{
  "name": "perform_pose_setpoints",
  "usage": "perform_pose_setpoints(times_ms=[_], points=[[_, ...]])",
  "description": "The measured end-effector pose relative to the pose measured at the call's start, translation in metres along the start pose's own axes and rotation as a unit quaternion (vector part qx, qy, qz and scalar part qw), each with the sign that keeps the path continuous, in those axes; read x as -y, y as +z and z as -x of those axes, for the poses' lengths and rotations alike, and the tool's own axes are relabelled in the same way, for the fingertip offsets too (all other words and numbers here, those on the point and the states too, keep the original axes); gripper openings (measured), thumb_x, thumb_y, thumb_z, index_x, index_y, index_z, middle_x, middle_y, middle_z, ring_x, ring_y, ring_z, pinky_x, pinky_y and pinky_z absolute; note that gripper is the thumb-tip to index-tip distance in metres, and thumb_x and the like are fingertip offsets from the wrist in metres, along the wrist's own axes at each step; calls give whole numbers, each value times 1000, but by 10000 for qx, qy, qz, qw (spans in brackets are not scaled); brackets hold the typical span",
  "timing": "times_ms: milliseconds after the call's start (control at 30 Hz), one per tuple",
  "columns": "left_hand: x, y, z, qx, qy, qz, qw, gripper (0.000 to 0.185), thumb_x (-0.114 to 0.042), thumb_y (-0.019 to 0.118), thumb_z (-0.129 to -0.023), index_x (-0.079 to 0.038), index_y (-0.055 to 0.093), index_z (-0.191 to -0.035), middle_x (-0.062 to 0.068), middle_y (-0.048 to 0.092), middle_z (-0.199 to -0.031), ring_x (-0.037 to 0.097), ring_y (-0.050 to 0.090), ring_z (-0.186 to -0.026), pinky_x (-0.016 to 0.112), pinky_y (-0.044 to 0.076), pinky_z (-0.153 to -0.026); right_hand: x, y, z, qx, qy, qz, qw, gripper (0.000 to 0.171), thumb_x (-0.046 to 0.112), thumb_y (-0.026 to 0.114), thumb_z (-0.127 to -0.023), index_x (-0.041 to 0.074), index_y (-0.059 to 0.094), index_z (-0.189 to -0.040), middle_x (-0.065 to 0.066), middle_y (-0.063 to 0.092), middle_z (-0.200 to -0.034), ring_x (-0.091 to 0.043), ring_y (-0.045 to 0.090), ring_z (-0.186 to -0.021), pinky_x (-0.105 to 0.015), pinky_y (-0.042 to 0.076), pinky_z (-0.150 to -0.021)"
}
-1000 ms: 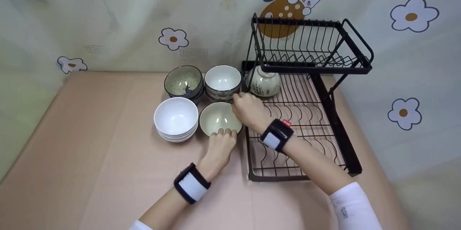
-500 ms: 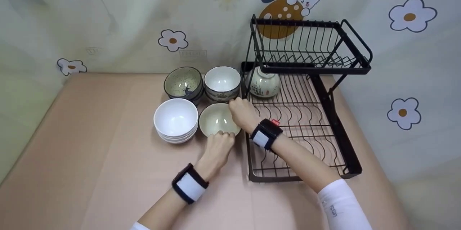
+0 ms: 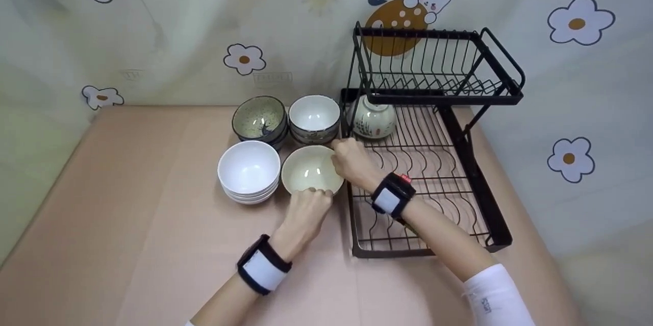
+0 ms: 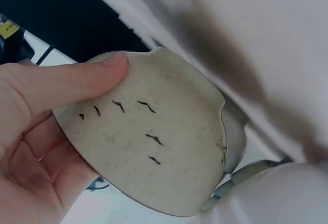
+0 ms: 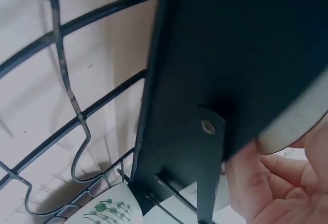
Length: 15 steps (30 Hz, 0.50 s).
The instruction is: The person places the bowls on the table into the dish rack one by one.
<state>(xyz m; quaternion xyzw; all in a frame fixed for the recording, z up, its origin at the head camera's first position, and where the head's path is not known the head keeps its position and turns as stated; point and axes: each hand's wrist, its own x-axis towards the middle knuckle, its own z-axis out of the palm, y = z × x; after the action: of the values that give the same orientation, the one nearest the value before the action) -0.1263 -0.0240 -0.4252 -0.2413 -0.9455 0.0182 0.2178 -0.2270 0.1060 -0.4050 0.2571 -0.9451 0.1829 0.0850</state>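
A cream bowl (image 3: 309, 168) sits mouth up at the table's middle, at the left edge of the black dish rack (image 3: 461, 163). My left hand (image 3: 307, 214) grips its near rim. In the left wrist view, the thumb lies on the outer wall of this bowl (image 4: 143, 131), which has short dark marks, and the fingers curl over the rim. My right hand (image 3: 356, 163) holds the right rim, close beside the rack's side. In the right wrist view, fingers (image 5: 251, 183) touch the bowl's edge (image 5: 294, 121); part of that grip is hidden.
White stacked bowls (image 3: 250, 168) stand left of the cream bowl. Behind are green-brown bowls (image 3: 260, 117) and a stack topped by a white-lined bowl (image 3: 315, 113). An upside-down patterned bowl (image 3: 375, 119) sits in the rack's lower back corner, under the raised upper tier (image 3: 444, 96).
My right hand has shifted slightly left and then back right along the bowl's rim. The left hand keeps its hold on the near rim, and the bowl has hardly moved.
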Motion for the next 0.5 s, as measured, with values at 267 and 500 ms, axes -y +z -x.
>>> perform_pose_setpoints(times_ms=[267, 500], points=[[-3, -15, 0, -373, 502, -336, 9975, 17, 0, 75, -61, -10, 66, -72, -2, 64, -61, 11, 54, -51, 25, 45, -42, -12, -27, 14, -78, 432, -1190, 9919, 15, 1, 62, -82, -6, 66, -94, -18, 70, -82, -24, 66, -64, -24, 54, -52], [-5, -23, -2, -1079, 1008, -479, 9879, 17, -6, 77, -63, -13, 67, -75, -4, 67, -64, 8, 57, -54, 20, 45, -45, -26, -48, 29, 169, 933, -2016, 9749, 30, 9, 59, -85, -4, 63, -112, -21, 70, -96, -26, 68, -78, -27, 58, -63]])
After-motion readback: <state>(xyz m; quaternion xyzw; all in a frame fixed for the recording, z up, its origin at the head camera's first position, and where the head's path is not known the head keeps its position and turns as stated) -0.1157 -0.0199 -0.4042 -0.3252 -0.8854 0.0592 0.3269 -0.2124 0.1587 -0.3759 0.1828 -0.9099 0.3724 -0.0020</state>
